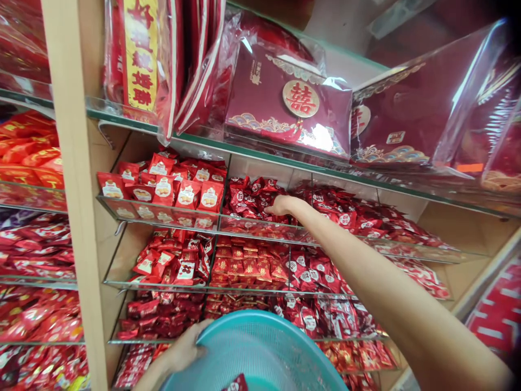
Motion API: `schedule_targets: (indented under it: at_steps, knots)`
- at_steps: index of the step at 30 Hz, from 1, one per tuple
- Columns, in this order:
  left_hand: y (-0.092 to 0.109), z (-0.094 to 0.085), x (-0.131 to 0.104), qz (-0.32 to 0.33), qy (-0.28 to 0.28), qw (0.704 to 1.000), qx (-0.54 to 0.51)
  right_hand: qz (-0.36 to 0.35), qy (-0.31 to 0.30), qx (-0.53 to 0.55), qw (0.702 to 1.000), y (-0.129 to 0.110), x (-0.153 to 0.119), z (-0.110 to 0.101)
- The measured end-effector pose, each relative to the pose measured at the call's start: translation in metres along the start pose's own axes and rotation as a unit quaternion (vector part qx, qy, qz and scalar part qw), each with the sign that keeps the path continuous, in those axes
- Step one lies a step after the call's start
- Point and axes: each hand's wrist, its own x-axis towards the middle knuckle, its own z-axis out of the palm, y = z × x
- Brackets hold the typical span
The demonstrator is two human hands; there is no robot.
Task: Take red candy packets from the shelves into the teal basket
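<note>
My left hand [188, 343] grips the rim of a teal plastic basket [260, 347] at the bottom of the view, its thumb side blurred. One red wrapped packet [236, 383] shows inside the basket, cut off by the lower frame edge. My right arm stretches up to the top compartment row. There my right hand [281, 206] reaches among dark red wrapped candy packets [248, 198], its fingers bent down against them. Its fingertips are partly hidden, so whether a packet is between them cannot be seen.
Glass-fronted shelves [260, 293] hold several rows of red packets, split by clear dividers. Above, a glass shelf edge [244, 142] carries maroon gift boxes [268, 87] in clear film and red hanging packs. A wooden upright [73, 190] stands at left.
</note>
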Motion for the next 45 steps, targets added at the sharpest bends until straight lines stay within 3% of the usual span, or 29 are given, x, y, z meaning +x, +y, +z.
schedule_targets:
  at_steps: [5,13,16,20,22,26,28,32,35,41,45]
  knots:
    - [-0.010,0.000,0.002,-0.008,0.018,1.000,0.022,0.018,0.053,0.080,0.995,0.009,-0.011,0.002]
    - [-0.015,0.001,0.003,-0.025,0.034,0.998,0.043,-0.050,0.110,0.267,0.956,0.020,-0.016,0.016]
    - [-0.013,0.002,0.003,-0.029,0.033,0.998,0.042,-0.057,0.129,0.275,0.951,0.021,-0.012,0.018]
    - [-0.012,0.002,0.002,-0.026,0.035,0.999,0.028,-0.088,0.216,0.225,0.946,0.028,-0.003,0.008]
    - [-0.012,0.002,0.002,-0.013,0.027,0.999,0.015,-0.092,0.235,0.259,0.932,0.031,0.000,0.002]
    - [-0.008,0.004,0.000,-0.025,0.037,0.999,0.012,-0.046,0.148,0.470,0.869,0.034,-0.005,-0.006]
    - [-0.006,0.004,0.000,-0.025,0.037,0.999,0.013,-0.005,0.099,0.509,0.855,0.034,-0.011,-0.008]
    - [-0.008,0.002,0.002,-0.011,0.025,1.000,0.012,0.029,-0.003,0.496,0.868,0.038,-0.021,-0.010]
    - [-0.013,0.001,0.003,-0.011,0.035,0.999,0.027,0.046,-0.047,0.486,0.871,0.038,-0.021,-0.009]
    - [-0.007,0.002,0.001,-0.001,0.027,0.999,0.020,0.041,-0.036,0.477,0.877,0.030,-0.017,-0.001]
    - [0.003,0.003,0.000,-0.002,0.024,0.999,0.022,0.020,-0.059,0.464,0.884,0.030,-0.018,0.003]
